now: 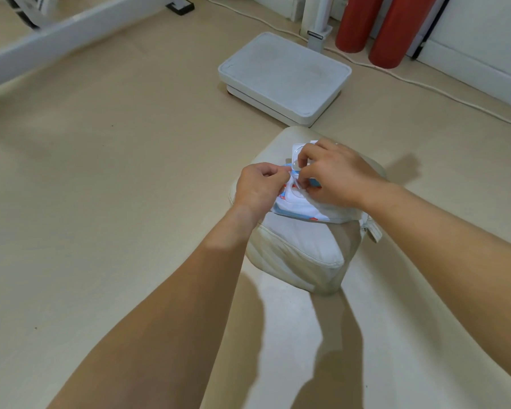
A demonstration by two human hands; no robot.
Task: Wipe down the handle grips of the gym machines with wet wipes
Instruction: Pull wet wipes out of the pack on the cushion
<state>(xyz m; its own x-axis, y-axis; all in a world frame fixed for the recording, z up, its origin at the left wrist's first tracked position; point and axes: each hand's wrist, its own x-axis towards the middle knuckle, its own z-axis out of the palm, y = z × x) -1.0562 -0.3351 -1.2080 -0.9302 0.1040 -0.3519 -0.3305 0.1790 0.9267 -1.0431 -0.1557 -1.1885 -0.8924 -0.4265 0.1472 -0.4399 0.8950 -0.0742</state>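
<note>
A blue and white wet wipes pack (pixel 300 212) lies on the end of a cream padded bench (pixel 292 255). Its clear plastic lid (pixel 298 153) stands flipped open at the far side. My left hand (pixel 258 185) pinches the pack's left edge near the opening. My right hand (pixel 334 175) rests over the pack, and its fingertips pinch a thin white wipe (pixel 297 184) that pokes out of the opening. No machine handle grip shows in view.
A white step platform (pixel 283 75) sits on the beige floor beyond the bench. Two red cylinders (pixel 375 28) lean at the back right by a white wall. A white cable (pixel 425 87) runs across the floor. A white machine frame bar (pixel 56 36) crosses the upper left.
</note>
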